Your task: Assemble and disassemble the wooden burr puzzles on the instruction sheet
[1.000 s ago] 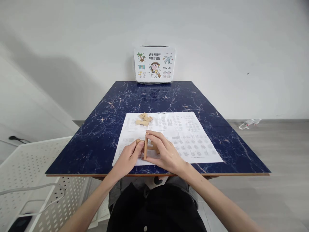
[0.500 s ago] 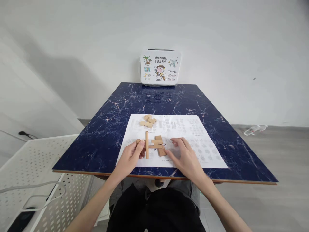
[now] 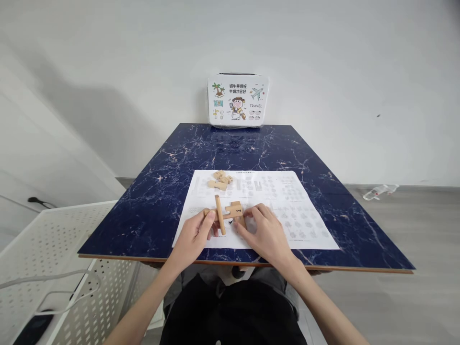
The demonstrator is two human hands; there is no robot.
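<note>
My left hand (image 3: 194, 235) pinches a pair of joined wooden puzzle pieces above the paper. One of them is a narrow upright bar (image 3: 220, 215); the other, a notched block (image 3: 234, 211) with a black mark, sticks out to the right of it. Under the block's right end lies a flat wooden piece (image 3: 241, 221), partly covered by the block and by my right hand (image 3: 264, 230). The fingers and thumb of that hand are apart and bent around this spot; whether they touch either piece I cannot tell.
Several notched wooden pieces (image 3: 220, 181) lie at the upper left of a printed instruction sheet (image 3: 309, 223). The sheet rests on a blue marbled table (image 3: 151, 206). At the far edge stands a white printed case (image 3: 237, 100). A white perforated basket (image 3: 82, 292) is at the left.
My right hand has moved left, closer to the flat piece and the block's end. In my left hand the joined pieces have tilted, the bar's top leaning slightly left.
</note>
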